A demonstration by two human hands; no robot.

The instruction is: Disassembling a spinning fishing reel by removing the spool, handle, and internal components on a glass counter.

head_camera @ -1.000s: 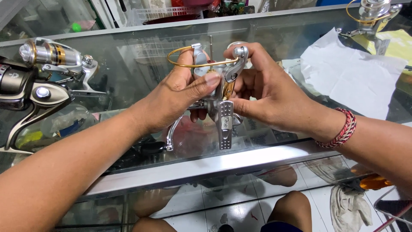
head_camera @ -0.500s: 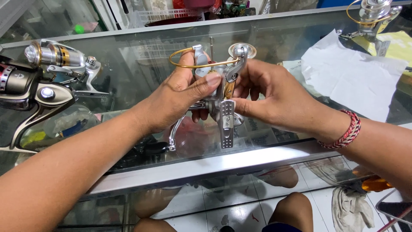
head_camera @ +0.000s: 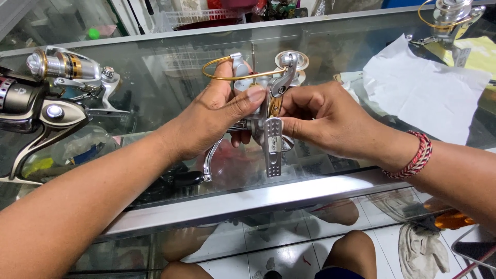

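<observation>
Left hand [head_camera: 206, 116] and right hand [head_camera: 325, 121] both grip a silver fishing reel [head_camera: 268, 103] above the glass display case [head_camera: 155, 67].

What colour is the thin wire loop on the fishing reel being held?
Gold: the wire loop arcs over the silver fishing reel, seen best in the head view.

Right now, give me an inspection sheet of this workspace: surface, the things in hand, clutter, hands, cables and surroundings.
Surface: glass counter top with a metal front edge, goods visible beneath.
Things in hand: silver spinning reel with a gold bail wire, held above the glass.
Clutter: two more reels at left, another reel at far right, white paper sheet.
Hands: left hand wraps the reel body, thumb on top; right hand pinches its stem; red braided wristband.
Cables: nothing seen.
Surroundings: tiled floor, a rag, the person's knees.
</observation>
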